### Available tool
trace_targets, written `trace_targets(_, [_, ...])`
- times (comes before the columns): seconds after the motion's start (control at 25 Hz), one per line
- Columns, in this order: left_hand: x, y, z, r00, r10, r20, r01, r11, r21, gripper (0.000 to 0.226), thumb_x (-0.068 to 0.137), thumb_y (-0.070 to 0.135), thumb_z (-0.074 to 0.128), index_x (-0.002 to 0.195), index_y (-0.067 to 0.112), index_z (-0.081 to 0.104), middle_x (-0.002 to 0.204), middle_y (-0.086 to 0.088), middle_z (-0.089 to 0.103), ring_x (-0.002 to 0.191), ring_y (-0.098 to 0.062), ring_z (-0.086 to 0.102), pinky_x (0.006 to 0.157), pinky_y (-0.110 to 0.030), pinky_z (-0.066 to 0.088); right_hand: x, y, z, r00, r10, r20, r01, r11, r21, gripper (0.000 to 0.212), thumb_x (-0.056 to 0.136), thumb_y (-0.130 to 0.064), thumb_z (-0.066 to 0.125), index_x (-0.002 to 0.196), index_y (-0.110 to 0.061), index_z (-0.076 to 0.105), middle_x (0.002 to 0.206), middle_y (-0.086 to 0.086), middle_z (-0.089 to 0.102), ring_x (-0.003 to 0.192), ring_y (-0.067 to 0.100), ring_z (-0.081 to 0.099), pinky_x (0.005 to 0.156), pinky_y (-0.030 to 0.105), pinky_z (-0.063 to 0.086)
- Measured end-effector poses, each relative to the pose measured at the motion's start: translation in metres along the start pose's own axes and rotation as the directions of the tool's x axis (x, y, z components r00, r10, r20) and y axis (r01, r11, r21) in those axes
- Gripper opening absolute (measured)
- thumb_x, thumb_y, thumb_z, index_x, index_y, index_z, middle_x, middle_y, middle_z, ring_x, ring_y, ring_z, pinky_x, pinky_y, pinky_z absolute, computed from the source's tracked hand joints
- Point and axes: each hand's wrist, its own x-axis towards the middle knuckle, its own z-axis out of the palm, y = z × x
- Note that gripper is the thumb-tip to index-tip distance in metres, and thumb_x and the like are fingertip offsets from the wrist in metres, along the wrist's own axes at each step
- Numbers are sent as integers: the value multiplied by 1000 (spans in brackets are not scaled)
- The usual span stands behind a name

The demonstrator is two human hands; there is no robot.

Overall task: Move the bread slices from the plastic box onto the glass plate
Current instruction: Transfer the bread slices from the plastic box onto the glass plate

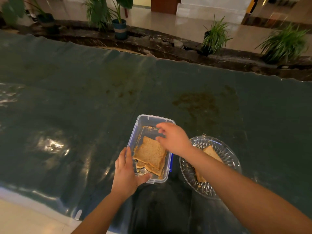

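Observation:
A clear plastic box [148, 119] with a blue side clip sits on the dark table in front of me. Brown bread slices [150, 153] lie stacked at its near end, with crumbs on its floor. My left hand [125, 174] grips the box's near left corner, thumb over the rim. My right hand [173, 138] hovers over the box's right side with fingers spread, holding nothing, just above the top slice. To the right stands the glass plate [227, 152] with a bread slice [211, 153] on it, partly hidden by my right forearm.
The table is covered by a dark green sheet [84, 98] with brownish stains. Its near edge runs at the lower left above a pale floor. Beyond the far edge are a dark stone ledge and potted plants [215, 37].

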Motion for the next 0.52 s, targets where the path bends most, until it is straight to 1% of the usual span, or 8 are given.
trace_targets(0.04, [0, 0, 0, 1000, -1, -2, 1, 1000, -2, 127, 62, 65, 79, 155, 13, 8, 160, -6, 14, 146, -24, 15, 118, -44, 26, 11, -9, 13, 996, -19, 87, 26, 997, -70, 44, 85, -28, 68, 127, -20, 57, 116, 1, 67, 102, 19, 64, 83, 34, 54])
trace_targets(0.08, [0, -1, 0, 1000, -1, -4, 1, 1000, -2, 127, 62, 65, 78, 155, 13, 8, 160, -6, 14, 145, -24, 16, 118, -44, 26, 21, -13, 24, 984, -1, 176, 27, 989, -147, 43, 85, -26, 68, 126, -18, 57, 117, 5, 67, 102, 23, 64, 83, 34, 54])
trace_targets(0.16, [0, -2, 1, 1000, 0, -5, 0, 1000, 2, 127, 63, 66, 76, 155, 13, 7, 160, -6, 13, 145, -24, 15, 118, -43, 25, 37, -16, 41, 943, 101, 318, -8, 959, -282, 37, 84, -24, 70, 119, -15, 60, 113, 8, 67, 97, 26, 65, 81, 34, 54])
trace_targets(0.24, [0, -4, 3, 1000, 4, -4, -4, 1000, 5, 128, 62, 69, 72, 156, 12, 5, 161, -6, 11, 145, -23, 13, 118, -41, 23, 46, -13, 51, 890, 193, 414, -23, 923, -383, 40, 81, -26, 74, 117, -12, 63, 108, 8, 67, 95, 27, 66, 83, 36, 57])
trace_targets(0.28, [0, -5, 4, 1000, 6, -4, -6, 1000, 8, 129, 62, 72, 68, 156, 12, 4, 161, -6, 11, 145, -23, 12, 119, -39, 21, 48, -10, 55, 869, 227, 439, -28, 909, -415, 46, 78, -28, 77, 118, -11, 62, 108, 9, 67, 96, 29, 66, 84, 38, 57])
trace_targets(0.36, [0, -6, 5, 1000, 11, -3, -11, 1000, 9, 130, 60, 77, 62, 156, 11, 4, 161, -7, 11, 145, -22, 10, 119, -38, 19, 49, -7, 64, 856, 280, 434, -68, 894, -442, 61, 72, -33, 83, 123, -12, 57, 115, 9, 65, 103, 32, 65, 86, 40, 57])
trace_targets(0.44, [1, -8, 7, 1000, 20, -6, -20, 1000, 12, 131, 60, 80, 61, 156, 11, 4, 161, -7, 11, 146, -23, 11, 119, -39, 19, 49, -5, 70, 862, 310, 400, -101, 880, -464, 69, 67, -39, 85, 124, -15, 54, 118, 9, 65, 105, 32, 64, 80, 39, 55])
trace_targets(0.52, [0, -9, 7, 1000, 26, -11, -26, 999, 25, 131, 60, 79, 64, 156, 10, 6, 161, -8, 13, 146, -24, 12, 119, -39, 19, 49, -2, 74, 865, 314, 391, -96, 869, -485, 70, 64, -47, 85, 120, -18, 55, 115, 7, 66, 103, 31, 65, 73, 37, 51])
